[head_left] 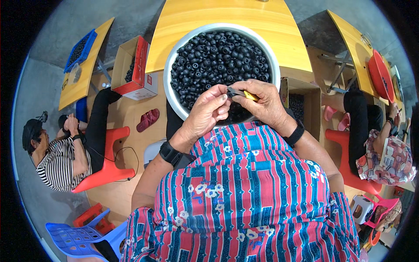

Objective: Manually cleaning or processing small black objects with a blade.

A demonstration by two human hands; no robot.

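A large metal basin (167, 83) in front of me is filled with small, rounded black parts with holes (220, 54). Over its near side, my left hand (204, 109) is closed, thumb and fingers pinching one small black part (230, 94), mostly covered by the fingertips. My right hand (265, 104) grips a small knife with a yellow handle (250, 95). Its short grey blade points left and meets the black part at my left fingertips. Both hands are close together, and the fingers hide exactly where the blade touches.
The basin overlaps the near edge of a yellow wooden table (227, 12). Boxes of black parts stand on the floor: a red-and-white carton (139, 81) left, a brown carton (312, 102) right. A person (65, 150) sits left on a red stool, another (386, 150) right.
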